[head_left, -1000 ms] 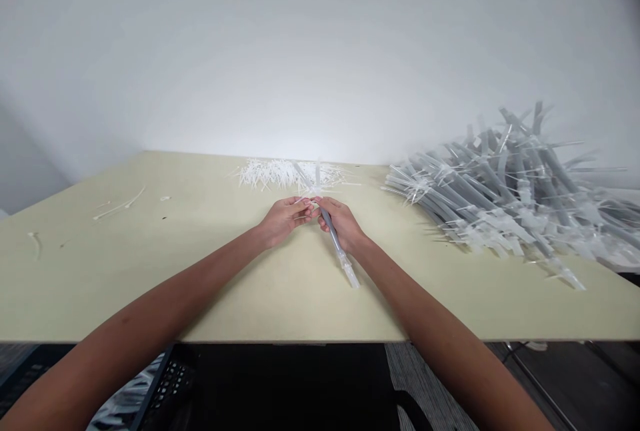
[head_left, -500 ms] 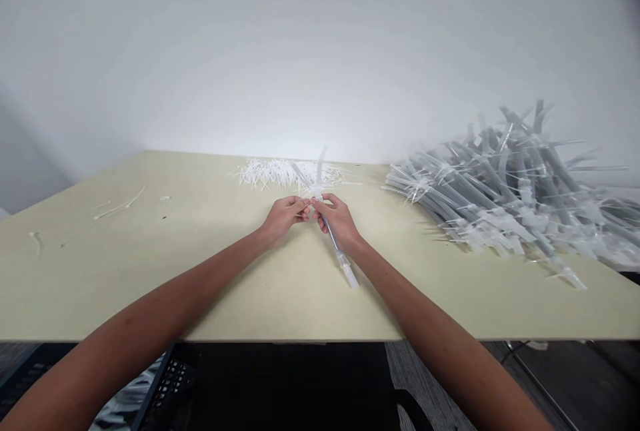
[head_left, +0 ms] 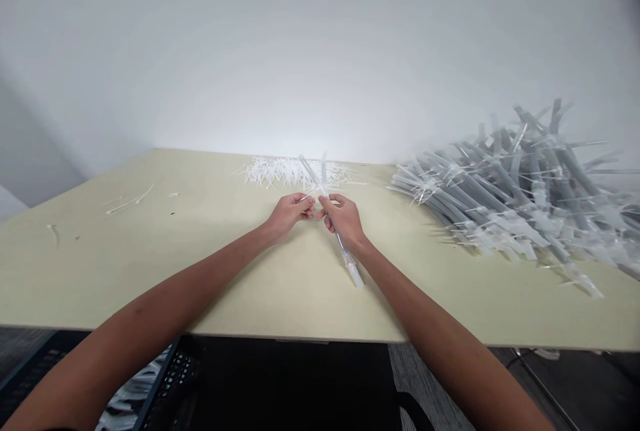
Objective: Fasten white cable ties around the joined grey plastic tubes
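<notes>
My right hand (head_left: 344, 219) is closed around a clear plastic tube assembly (head_left: 341, 244), just below the point where it forks. Two clear branches stick up past the fingers, one leaning left, and a frosted end piece (head_left: 356, 276) hangs toward the table's front edge. Close by on the left, my left hand (head_left: 294, 212) has thumb and fingers pinched together, a small gap away from the tube. A thin white sliver shows at its fingertips, too small to identify. Behind both hands lies a pile of white cable ties (head_left: 273, 171).
A large heap of similar tube assemblies (head_left: 520, 198) covers the right of the pale table (head_left: 280, 284). Loose cable ties (head_left: 131, 202) and tiny scraps lie on the left. Below the front edge stands a dark crate (head_left: 167, 378) with clear plastic pieces. A wall rises behind.
My hands have drawn slightly apart, the left fingers coming away from the tube's fork. The tube has turned a little in my right hand. The whole view has shifted slightly.
</notes>
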Motion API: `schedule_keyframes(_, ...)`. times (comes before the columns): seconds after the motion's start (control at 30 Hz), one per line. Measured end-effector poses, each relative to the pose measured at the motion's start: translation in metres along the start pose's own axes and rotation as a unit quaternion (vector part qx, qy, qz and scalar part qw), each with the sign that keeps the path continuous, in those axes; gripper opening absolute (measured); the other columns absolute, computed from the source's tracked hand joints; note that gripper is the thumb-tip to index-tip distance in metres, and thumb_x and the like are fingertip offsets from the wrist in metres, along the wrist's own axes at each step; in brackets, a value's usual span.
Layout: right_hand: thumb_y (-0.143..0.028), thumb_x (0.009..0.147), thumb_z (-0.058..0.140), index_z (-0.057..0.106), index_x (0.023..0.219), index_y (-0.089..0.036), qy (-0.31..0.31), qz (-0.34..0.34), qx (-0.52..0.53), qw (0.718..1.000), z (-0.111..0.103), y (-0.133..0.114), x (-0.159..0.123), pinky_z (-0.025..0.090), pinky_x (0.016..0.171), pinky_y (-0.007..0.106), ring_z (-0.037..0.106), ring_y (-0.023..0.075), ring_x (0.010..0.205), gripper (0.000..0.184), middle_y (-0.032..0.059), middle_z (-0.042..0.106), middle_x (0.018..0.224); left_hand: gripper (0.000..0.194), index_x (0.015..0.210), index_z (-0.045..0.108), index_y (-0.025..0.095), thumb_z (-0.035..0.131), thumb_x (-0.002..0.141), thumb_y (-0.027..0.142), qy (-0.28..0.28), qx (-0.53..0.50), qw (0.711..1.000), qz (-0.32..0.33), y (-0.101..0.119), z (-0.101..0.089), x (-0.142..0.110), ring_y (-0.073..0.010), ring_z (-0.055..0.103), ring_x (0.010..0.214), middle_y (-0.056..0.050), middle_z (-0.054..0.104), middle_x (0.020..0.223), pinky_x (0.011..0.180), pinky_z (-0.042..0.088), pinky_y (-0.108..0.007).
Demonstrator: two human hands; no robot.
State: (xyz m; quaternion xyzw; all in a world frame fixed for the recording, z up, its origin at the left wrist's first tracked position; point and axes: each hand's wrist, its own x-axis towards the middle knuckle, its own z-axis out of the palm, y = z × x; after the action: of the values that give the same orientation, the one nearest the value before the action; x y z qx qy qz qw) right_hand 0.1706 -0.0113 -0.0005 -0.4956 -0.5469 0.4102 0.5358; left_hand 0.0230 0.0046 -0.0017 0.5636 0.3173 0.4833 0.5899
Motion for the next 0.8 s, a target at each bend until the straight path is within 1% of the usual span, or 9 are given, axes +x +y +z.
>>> schedule_keyframes(0.13,-0.049,0.079,0.054,0.058,0.092,-0.016,0.006,-0.009,-0.022,1.0,-0.0024,0.0009,0.0012,0.032,0.03,0.018,0.042,0.0061,0.034,0.036,0.0013,0.064,0.06,0.027,0.075,0.057,0.013,0.066,0.073,0.038,0.017,0.02,1.0,0.003,-0.0019,-0.0041,0.0031,-0.0114,0.054,0.065,-0.001,0.055,0.07,0.074,0.045,-0.032)
schedule_keyframes(0.23,-0.049,0.081,0.051,0.059,0.09,-0.016,0.005,-0.017,-0.035,0.999,-0.0036,0.0011,0.0014,0.033,0.03,0.019,0.043,0.0062,0.034,0.035,0.001,0.063,0.06,0.027,0.076,0.057,0.013,0.066,0.073,0.039,0.02,0.036,0.999,0.009,-0.0026,-0.0062,0.0038,-0.0121,0.055,0.066,-0.001,0.056,0.071,0.075,0.045,-0.032)
schedule_keyframes(0.37,-0.054,0.077,0.055,0.059,0.083,-0.017,-0.002,-0.027,-0.047,0.999,-0.004,0.0008,0.0007,0.032,0.03,0.018,0.043,0.0062,0.035,0.038,0.0006,0.062,0.059,0.028,0.076,0.057,0.013,0.065,0.074,0.04,0.01,0.053,0.998,0.016,-0.0012,-0.0056,0.002,-0.0122,0.056,0.067,-0.001,0.056,0.071,0.076,0.045,-0.032)
schedule_keyframes(0.47,-0.056,0.073,0.059,0.058,0.082,-0.018,-0.004,-0.033,-0.05,0.998,-0.0039,0.001,0.0003,0.031,0.03,0.018,0.042,0.0061,0.035,0.04,0.0,0.062,0.059,0.029,0.075,0.057,0.013,0.065,0.074,0.041,0.002,0.058,0.998,0.017,0.0002,-0.0045,0.0007,-0.0117,0.055,0.067,0.0,0.055,0.07,0.076,0.045,-0.032)
schedule_keyframes(0.8,-0.058,0.076,0.054,0.06,0.084,-0.018,0.002,-0.041,-0.06,0.997,-0.0041,0.0018,0.0009,0.033,0.031,0.019,0.043,0.0067,0.036,0.041,0.0016,0.064,0.062,0.028,0.073,0.055,0.015,0.064,0.075,0.041,0.001,0.075,0.997,0.013,0.0028,-0.005,0.0017,-0.012,0.058,0.064,0.001,0.055,0.068,0.074,0.046,-0.031)
